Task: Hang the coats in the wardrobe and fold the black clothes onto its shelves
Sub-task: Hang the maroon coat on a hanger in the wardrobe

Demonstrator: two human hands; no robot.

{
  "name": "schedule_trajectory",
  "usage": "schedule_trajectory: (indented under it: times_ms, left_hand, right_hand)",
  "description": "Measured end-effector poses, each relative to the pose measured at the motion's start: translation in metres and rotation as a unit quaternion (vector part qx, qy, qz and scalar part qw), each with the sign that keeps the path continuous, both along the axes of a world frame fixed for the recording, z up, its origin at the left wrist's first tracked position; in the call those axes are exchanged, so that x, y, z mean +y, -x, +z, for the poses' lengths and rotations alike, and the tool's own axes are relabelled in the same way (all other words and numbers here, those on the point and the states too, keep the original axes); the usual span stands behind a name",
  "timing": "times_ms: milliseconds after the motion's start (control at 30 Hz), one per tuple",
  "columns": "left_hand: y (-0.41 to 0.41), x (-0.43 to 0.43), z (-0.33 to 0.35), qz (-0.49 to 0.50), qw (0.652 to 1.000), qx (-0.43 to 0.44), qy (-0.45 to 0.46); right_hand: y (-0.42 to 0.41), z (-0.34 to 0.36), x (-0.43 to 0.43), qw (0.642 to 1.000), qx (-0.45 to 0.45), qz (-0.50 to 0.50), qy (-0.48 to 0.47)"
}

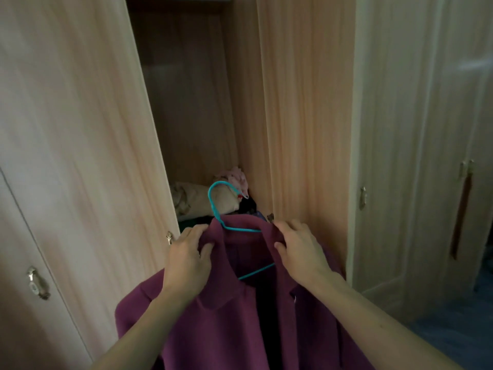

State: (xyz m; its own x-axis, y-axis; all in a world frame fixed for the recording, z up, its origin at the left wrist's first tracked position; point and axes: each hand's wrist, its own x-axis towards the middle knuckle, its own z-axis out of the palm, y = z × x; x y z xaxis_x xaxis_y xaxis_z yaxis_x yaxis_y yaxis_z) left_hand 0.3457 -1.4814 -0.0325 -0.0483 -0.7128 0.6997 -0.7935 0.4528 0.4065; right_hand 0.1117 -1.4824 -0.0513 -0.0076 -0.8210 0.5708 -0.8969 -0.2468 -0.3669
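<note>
A plum-coloured coat point(221, 324) hangs on a teal wire hanger point(217, 206) in front of the open wardrobe point(192, 102). My left hand point(186, 257) pinches the left side of the coat's collar, thumb on the front. My right hand point(298, 249) grips the right side of the collar at the same height. The hanger's hook rises free between both hands. The coat's front is open and shows a dark lining. Inside the wardrobe the hanging space is dark; no rail shows.
On the wardrobe floor lie a beige bundle point(197, 198), a pink cloth point(236, 176) and dark clothes point(249, 206). An open door point(80, 129) stands at the left, another door panel point(306, 116) at the right. A pale closed cabinet point(413, 156) is further right.
</note>
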Motion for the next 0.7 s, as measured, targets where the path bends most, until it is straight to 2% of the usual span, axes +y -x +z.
schedule_trajectory:
  times_ms: [100, 300, 467, 567, 700]
  left_hand:
    - [-0.011, -0.004, 0.016, 0.005, 1.000, 0.005, 0.019]
    - [-0.035, -0.029, 0.067, 0.005, 0.999, -0.012, 0.029]
    - [-0.059, -0.067, 0.116, -0.057, 0.992, -0.084, -0.080]
    - [-0.061, -0.089, 0.124, -0.131, 0.983, 0.004, -0.126]
    - [-0.052, -0.123, 0.118, -0.133, 0.970, 0.151, -0.140]
  right_hand:
    - [-0.008, 0.016, -0.027, 0.999, 0.006, 0.026, 0.018]
    - [-0.037, 0.051, -0.079, 0.994, -0.053, 0.035, 0.093]
    - [-0.060, 0.087, -0.123, 0.988, -0.073, 0.022, 0.135]
    - [-0.076, 0.104, -0.149, 0.989, -0.077, 0.009, 0.129]
    - [-0.102, 0.130, -0.171, 0.992, -0.091, -0.011, 0.082]
